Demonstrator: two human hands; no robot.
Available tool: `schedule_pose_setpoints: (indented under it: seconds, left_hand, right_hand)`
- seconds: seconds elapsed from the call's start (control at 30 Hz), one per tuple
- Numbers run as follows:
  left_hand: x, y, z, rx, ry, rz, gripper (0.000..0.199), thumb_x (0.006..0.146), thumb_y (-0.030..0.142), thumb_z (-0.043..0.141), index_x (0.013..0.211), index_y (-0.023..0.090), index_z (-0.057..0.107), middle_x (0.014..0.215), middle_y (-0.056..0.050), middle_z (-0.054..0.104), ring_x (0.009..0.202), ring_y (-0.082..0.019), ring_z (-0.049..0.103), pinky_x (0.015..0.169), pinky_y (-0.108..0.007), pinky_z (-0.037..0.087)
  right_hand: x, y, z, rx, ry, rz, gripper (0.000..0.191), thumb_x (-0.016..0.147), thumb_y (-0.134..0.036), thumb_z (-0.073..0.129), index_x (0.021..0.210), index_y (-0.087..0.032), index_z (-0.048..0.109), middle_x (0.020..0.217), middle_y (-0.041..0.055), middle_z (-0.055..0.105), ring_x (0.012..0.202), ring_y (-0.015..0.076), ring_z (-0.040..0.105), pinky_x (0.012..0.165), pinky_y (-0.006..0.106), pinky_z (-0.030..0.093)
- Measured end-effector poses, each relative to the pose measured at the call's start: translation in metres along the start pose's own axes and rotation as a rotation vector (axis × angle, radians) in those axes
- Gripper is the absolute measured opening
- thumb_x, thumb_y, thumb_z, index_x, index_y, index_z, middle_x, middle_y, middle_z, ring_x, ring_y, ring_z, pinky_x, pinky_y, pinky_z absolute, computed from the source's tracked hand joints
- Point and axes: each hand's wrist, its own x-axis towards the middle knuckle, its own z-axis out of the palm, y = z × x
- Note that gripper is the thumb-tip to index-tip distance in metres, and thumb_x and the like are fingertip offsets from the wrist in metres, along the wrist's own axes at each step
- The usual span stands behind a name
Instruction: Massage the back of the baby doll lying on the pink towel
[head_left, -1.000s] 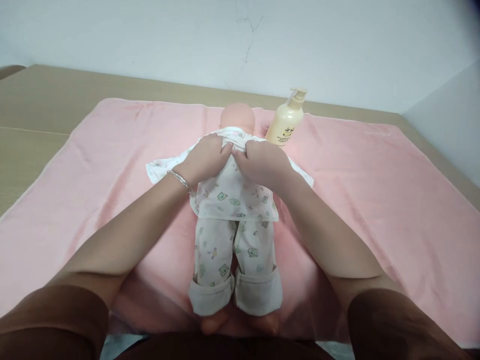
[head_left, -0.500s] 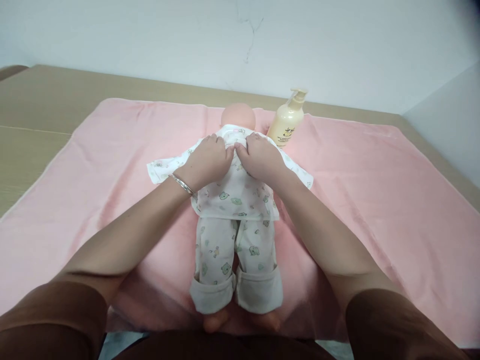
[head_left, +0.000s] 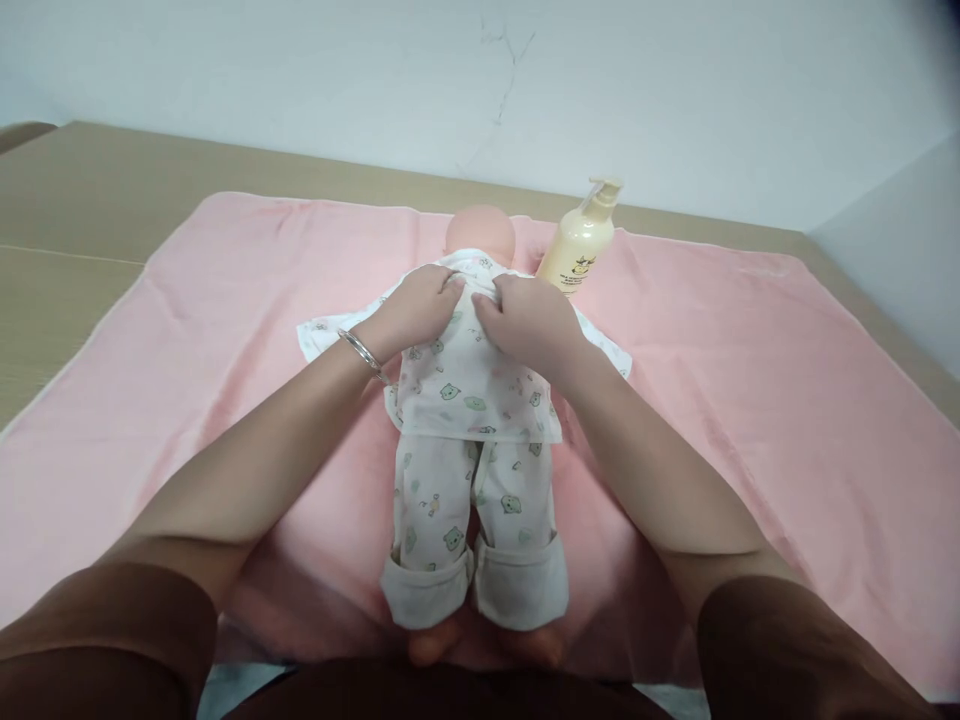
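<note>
A baby doll (head_left: 481, 235) lies with its bald head toward the wall and its feet toward me; no face shows, only the smooth round head. It wears a white shirt (head_left: 472, 385) printed with small green animals, and matching trousers (head_left: 439, 500) with turned-up cuffs. My left hand (head_left: 421, 308), a silver bangle at its wrist, is closed on the shirt at the doll's upper back. Opposite it, my right hand (head_left: 529, 318) is curled on the same cloth near the other shoulder. Between the thumbs the fabric is creased. Most fingertips are hidden.
A cream pump bottle (head_left: 581, 240) stands beside the doll's head, to the right. Under everything lies a pink blanket (head_left: 750, 400) on a wooden table (head_left: 67, 210). A white wall (head_left: 300, 90) with a crack rises behind.
Both hands have shifted slightly on the shirt, their thumbs a little farther apart. The doll and bottle keep their places; the whole view has moved slightly.
</note>
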Motion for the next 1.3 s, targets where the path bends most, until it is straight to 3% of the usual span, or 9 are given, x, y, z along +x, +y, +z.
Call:
schedule_pose_setpoints:
  seconds: [0.1, 0.27, 0.43, 0.57, 0.73, 0.93, 1.13, 1.3]
  left_hand:
    - [-0.010, 0.010, 0.000, 0.094, 0.019, -0.007, 0.029, 0.099, 0.032, 0.032, 0.089, 0.017, 0.055, 0.102, -0.013, 0.066, 0.092, -0.022, 0.058, 0.090, -0.039, 0.047]
    - [-0.024, 0.025, 0.004, 0.228, 0.014, 0.085, 0.019, 0.087, 0.010, 0.035, 0.086, 0.017, 0.052, 0.102, -0.014, 0.063, 0.100, -0.026, 0.057, 0.095, -0.047, 0.047]
    - [-0.005, 0.010, 0.007, 0.005, 0.037, 0.009, 0.013, 0.087, 0.019, 0.037, 0.088, 0.019, 0.050, 0.110, -0.014, 0.064, 0.104, -0.025, 0.058, 0.101, -0.045, 0.048]
    - [0.006, -0.002, 0.007, -0.104, 0.037, -0.050, 0.021, 0.091, 0.032, 0.035, 0.086, 0.020, 0.051, 0.108, -0.012, 0.068, 0.102, -0.026, 0.061, 0.100, -0.047, 0.049]
    - [-0.003, 0.007, 0.004, 0.066, 0.060, -0.039, 0.029, 0.095, 0.031, 0.030, 0.099, 0.018, 0.056, 0.112, -0.015, 0.067, 0.109, -0.030, 0.062, 0.109, -0.056, 0.047]
    - [-0.027, 0.029, -0.001, 0.225, 0.025, -0.017, 0.030, 0.097, 0.022, 0.029, 0.105, 0.018, 0.058, 0.112, -0.013, 0.065, 0.116, -0.030, 0.061, 0.123, -0.067, 0.031]
    - [-0.009, 0.009, 0.011, 0.170, 0.047, 0.031, 0.037, 0.096, 0.026, 0.028, 0.114, 0.018, 0.060, 0.127, -0.015, 0.064, 0.127, -0.032, 0.058, 0.118, -0.061, 0.041]
    - [0.006, -0.005, 0.016, 0.060, 0.055, -0.043, 0.040, 0.094, 0.033, 0.028, 0.111, 0.023, 0.063, 0.127, -0.012, 0.067, 0.130, -0.034, 0.057, 0.122, -0.070, 0.032]
  right_hand:
    - [0.012, 0.013, 0.003, 0.110, -0.006, 0.019, 0.038, 0.108, -0.042, 0.040, 0.103, -0.014, 0.065, 0.107, 0.0145, 0.071, 0.094, 0.0304, 0.066, 0.073, 0.036, 0.045]
    - [0.023, 0.023, 0.009, 0.152, -0.003, 0.032, 0.044, 0.109, -0.046, 0.038, 0.105, -0.013, 0.067, 0.112, 0.0154, 0.071, 0.100, 0.0323, 0.066, 0.079, 0.037, 0.046]
    - [0.010, 0.009, 0.004, 0.054, 0.006, 0.002, 0.039, 0.109, -0.038, 0.039, 0.106, -0.009, 0.065, 0.111, 0.0185, 0.069, 0.105, 0.0332, 0.065, 0.087, 0.039, 0.047]
    - [-0.002, -0.003, -0.002, 0.076, 0.000, -0.043, 0.035, 0.109, -0.039, 0.044, 0.099, -0.011, 0.063, 0.108, 0.0164, 0.069, 0.106, 0.0322, 0.065, 0.084, 0.037, 0.047]
    - [0.006, 0.006, 0.001, 0.132, -0.020, -0.018, 0.045, 0.111, -0.046, 0.037, 0.102, -0.013, 0.065, 0.109, 0.0154, 0.069, 0.099, 0.0312, 0.066, 0.078, 0.038, 0.048]
    - [0.023, 0.022, 0.014, 0.128, 0.028, -0.014, 0.057, 0.113, -0.046, 0.027, 0.123, -0.005, 0.065, 0.125, 0.0212, 0.066, 0.115, 0.0373, 0.063, 0.099, 0.047, 0.049]
    - [0.006, 0.004, 0.015, 0.028, 0.081, -0.047, 0.047, 0.113, -0.036, 0.034, 0.119, -0.001, 0.066, 0.120, 0.0220, 0.067, 0.121, 0.0362, 0.061, 0.108, 0.046, 0.047]
    - [-0.002, -0.004, 0.018, 0.039, 0.185, -0.122, 0.046, 0.113, -0.030, 0.029, 0.106, -0.007, 0.068, 0.111, 0.0192, 0.070, 0.119, 0.0332, 0.064, 0.108, 0.045, 0.049]
